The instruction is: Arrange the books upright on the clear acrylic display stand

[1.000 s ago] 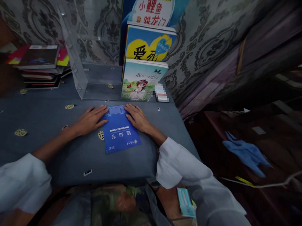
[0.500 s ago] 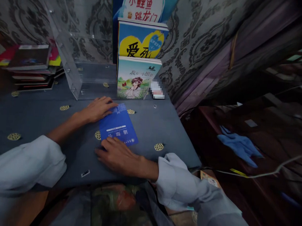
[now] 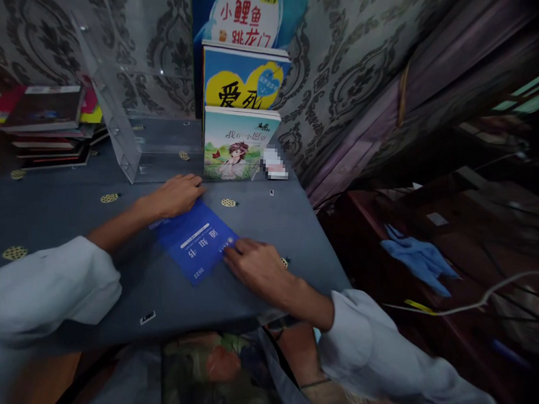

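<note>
A blue booklet (image 3: 191, 240) with white print lies flat on the blue-grey tablecloth (image 3: 72, 217), turned at an angle. My left hand (image 3: 174, 195) rests palm down on its far corner, fingers together and flat. My right hand (image 3: 258, 267) lies on the cloth at the booklet's right edge, its fingertips touching that edge, fingers stretched. Neither hand has lifted the booklet. Both arms wear white sleeves.
Three picture books (image 3: 236, 144) stand upright in a clear acrylic holder (image 3: 116, 130) at the back by the patterned wall. A stack of books (image 3: 49, 127) lies at the far left. The table's right edge drops to a dark wooden surface with a blue cloth (image 3: 416, 256).
The booklet has been turned anticlockwise and slid a little to the left. My right hand moved from its far corner to its near edge, then to its right edge.
</note>
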The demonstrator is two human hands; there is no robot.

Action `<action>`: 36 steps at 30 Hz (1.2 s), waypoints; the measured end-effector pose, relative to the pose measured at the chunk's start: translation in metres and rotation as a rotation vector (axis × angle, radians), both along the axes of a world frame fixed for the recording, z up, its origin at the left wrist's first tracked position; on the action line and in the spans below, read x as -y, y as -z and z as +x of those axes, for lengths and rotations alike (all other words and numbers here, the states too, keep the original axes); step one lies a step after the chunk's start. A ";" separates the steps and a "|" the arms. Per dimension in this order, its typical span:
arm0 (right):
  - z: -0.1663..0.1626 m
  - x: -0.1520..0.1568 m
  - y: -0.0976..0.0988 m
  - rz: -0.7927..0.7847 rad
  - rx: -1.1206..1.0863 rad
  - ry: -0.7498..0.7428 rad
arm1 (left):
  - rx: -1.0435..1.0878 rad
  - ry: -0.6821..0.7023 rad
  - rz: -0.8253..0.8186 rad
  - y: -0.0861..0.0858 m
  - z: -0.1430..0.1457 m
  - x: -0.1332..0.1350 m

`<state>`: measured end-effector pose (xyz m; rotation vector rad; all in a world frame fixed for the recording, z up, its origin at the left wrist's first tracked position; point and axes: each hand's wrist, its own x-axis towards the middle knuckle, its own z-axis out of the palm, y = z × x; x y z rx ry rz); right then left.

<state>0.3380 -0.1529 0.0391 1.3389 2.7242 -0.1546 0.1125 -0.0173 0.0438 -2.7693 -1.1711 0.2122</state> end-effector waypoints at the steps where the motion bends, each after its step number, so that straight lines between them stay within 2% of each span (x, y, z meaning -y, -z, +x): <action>1: 0.009 -0.003 -0.002 -0.009 0.025 0.060 | -0.015 -0.030 -0.027 -0.002 -0.006 0.006; 4: 0.022 -0.004 -0.006 -0.044 0.038 0.158 | -0.002 -0.072 -0.116 -0.007 -0.021 0.023; 6: 0.015 0.006 -0.010 -0.061 -0.053 0.129 | 0.006 -0.080 -0.155 -0.009 -0.027 0.030; 9: -0.011 0.033 -0.015 -0.131 -0.187 -0.050 | -0.011 -0.087 -0.184 -0.012 -0.030 0.029; 12: -0.036 0.057 -0.015 -0.245 -0.145 -0.248 | -0.038 -0.065 -0.181 -0.013 -0.033 0.023; 15: -0.043 0.066 -0.008 -0.270 -0.063 -0.304 | -0.073 -0.082 -0.159 -0.016 -0.037 0.023; 19: -0.032 0.053 0.001 -0.213 0.016 -0.114 | -0.122 -0.178 -0.140 -0.020 -0.041 0.040; 23: -0.018 0.023 -0.002 -0.208 0.006 0.137 | -0.165 -0.251 -0.142 -0.020 -0.038 0.062; 28: -0.004 -0.028 -0.002 -0.257 -0.340 0.290 | -0.030 -0.293 -0.143 -0.015 -0.031 0.084; 31: 0.000 -0.055 0.005 -0.335 -0.525 0.372 | 0.124 -0.270 -0.308 -0.012 -0.023 0.094; 34: -0.001 -0.073 0.013 -0.298 -0.529 0.452 | 0.226 -0.182 -0.536 -0.011 -0.014 0.099; 36: -0.002 -0.078 0.016 -0.257 -0.498 0.475 | 0.244 -0.173 -0.564 -0.010 -0.013 0.095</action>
